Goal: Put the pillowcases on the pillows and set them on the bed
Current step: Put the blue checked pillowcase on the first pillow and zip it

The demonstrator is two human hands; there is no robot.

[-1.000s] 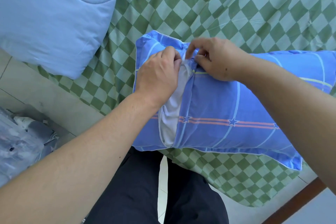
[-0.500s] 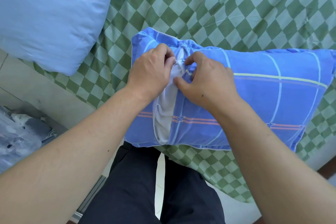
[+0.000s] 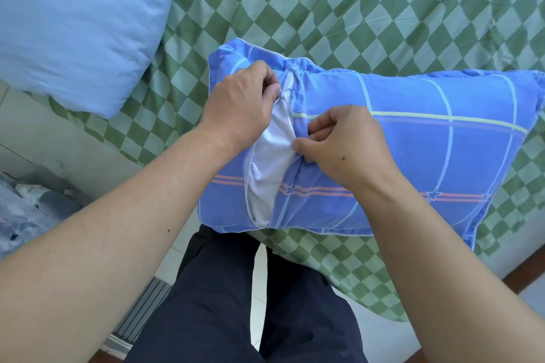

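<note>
A blue pillowcase [image 3: 413,162] with pale checks and an orange star stripe covers a pillow lying on the green checked bed sheet [image 3: 354,9]. Along its left part runs an open slit, through which the white pillow [image 3: 269,168] shows. My left hand [image 3: 239,106] pinches the slit's left edge near the closed top end. Lower down, my right hand [image 3: 342,144] pinches the right edge at about mid-length. The slit's bottom end gapes.
A light blue quilt [image 3: 73,23] lies folded at the back left of the bed. My dark trousers [image 3: 236,303] stand against the bed's edge. Pale floor tiles and a patterned bundle [image 3: 23,209] show at left. A brown wooden edge [image 3: 519,277] appears at right.
My right hand has slid down the slit from its top end to mid-length. The slit's top now looks closed. My left hand stays pinching near the top.
</note>
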